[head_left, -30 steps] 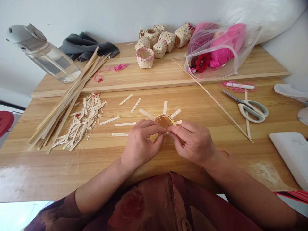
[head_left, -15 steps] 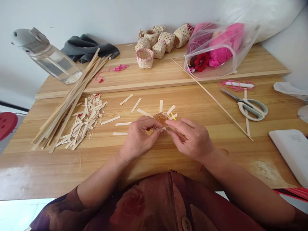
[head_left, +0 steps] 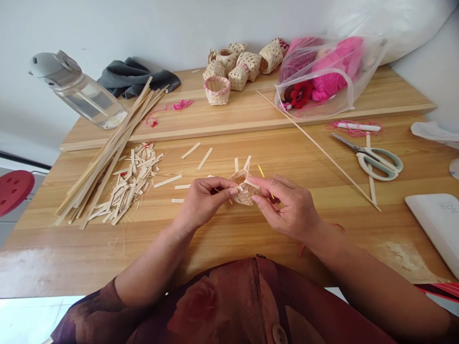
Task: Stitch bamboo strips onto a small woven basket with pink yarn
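Between my hands is a small woven basket (head_left: 246, 195), tilted, with several strip ends sticking up from its rim. My left hand (head_left: 205, 203) pinches a strip at the basket's left side between thumb and forefinger. At the right side, the thumb and forefinger of my right hand (head_left: 287, 203) grip the basket by its wall and a pale strip. A thin yellow stick (head_left: 261, 170) pokes out by my right fingers; where it is held is partly hidden. Loose short strips (head_left: 168, 181) lie on the table left of the basket.
A pile of strip offcuts (head_left: 131, 184) and a bundle of long strips (head_left: 111, 157) lie left, near a water bottle (head_left: 89, 98). Finished small baskets (head_left: 217, 91) and a bag of pink yarn (head_left: 333, 71) stand behind. Scissors (head_left: 376, 160) and a long thin strip (head_left: 322, 153) lie right.
The basket has turned and tipped, so its woven outer side now shows. My left fingers have shifted to a strip end. The view has moved slightly.
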`<state>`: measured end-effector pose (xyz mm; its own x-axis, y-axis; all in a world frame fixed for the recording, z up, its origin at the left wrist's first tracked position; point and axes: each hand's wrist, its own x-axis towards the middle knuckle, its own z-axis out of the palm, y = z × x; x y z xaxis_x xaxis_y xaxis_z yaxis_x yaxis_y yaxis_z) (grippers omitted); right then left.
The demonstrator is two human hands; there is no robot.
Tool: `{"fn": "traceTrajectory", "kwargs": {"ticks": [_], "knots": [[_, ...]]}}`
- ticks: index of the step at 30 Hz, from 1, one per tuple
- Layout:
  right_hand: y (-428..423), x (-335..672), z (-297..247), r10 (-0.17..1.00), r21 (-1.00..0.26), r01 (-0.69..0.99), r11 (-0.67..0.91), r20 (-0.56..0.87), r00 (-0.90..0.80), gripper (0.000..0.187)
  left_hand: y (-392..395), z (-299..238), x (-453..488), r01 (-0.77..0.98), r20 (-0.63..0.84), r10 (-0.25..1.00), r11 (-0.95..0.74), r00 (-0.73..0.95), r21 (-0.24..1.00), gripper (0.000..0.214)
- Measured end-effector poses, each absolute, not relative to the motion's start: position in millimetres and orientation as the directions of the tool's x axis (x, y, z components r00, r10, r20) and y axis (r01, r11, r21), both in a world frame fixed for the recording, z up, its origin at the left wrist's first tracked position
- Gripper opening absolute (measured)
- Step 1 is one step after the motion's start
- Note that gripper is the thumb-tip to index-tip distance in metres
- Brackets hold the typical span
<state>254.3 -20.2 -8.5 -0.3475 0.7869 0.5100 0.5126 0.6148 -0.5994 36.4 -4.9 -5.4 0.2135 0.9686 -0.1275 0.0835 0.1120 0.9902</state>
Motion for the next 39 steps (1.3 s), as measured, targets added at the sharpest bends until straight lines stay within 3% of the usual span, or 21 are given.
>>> {"fn": "traceTrajectory", "kwargs": {"ticks": [10, 15, 18, 23, 27, 29, 33, 39], "knots": [[-21.5, 250.3, -7.1, 0.785, -0.619, 0.490, 0.613, 0.547, -0.291, 0.031, -6.4, -5.7, 40.6, -0.050, -0.207, 0.953, 0.224, 0.223, 0.973, 0.016], [-22.2, 251.2, -5.3, 0.815, -0.671, 0.463, 0.579, 0.496, -0.301, 0.029, -7.0, -4.8, 42.7, -0.039, -0.199, 0.960, 0.210, 0.199, 0.977, 0.022], [-23.7, 252.7, -3.6, 0.829, -0.689, 0.461, 0.559, 0.478, -0.291, 0.030, -9.6, -4.8, 43.0, 0.045, -0.112, 0.979, 0.106, 0.168, 0.993, 0.023], [-28.9, 254.7, -1.2, 0.864, -0.735, 0.456, 0.502, 0.444, -0.235, 0.038, -14.6, -5.0, 43.9, 0.215, 0.151, 0.981, -0.174, 0.120, 0.961, 0.015], [-33.4, 254.7, 0.8, 0.878, -0.760, 0.445, 0.474, 0.450, -0.166, 0.058, -16.3, -5.8, 43.6, 0.310, 0.325, 0.935, -0.353, 0.140, 0.883, 0.005], [-35.3, 254.5, 2.0, 0.877, -0.765, 0.435, 0.475, 0.449, -0.168, 0.050, -16.4, -6.9, 43.0, 0.340, 0.381, 0.913, -0.408, 0.148, 0.847, 0.004], [-37.7, 253.6, 3.7, 0.861, -0.743, 0.436, 0.508, 0.441, -0.253, 0.007, -16.9, -8.9, 41.8, 0.405, 0.451, 0.880, -0.470, 0.149, 0.784, 0.007], [-37.5, 251.2, 4.4, 0.875, -0.738, 0.471, 0.484, 0.399, -0.275, 0.008, -17.6, -7.5, 41.3, 0.492, 0.528, 0.839, -0.518, 0.132, 0.700, 0.008]]}}
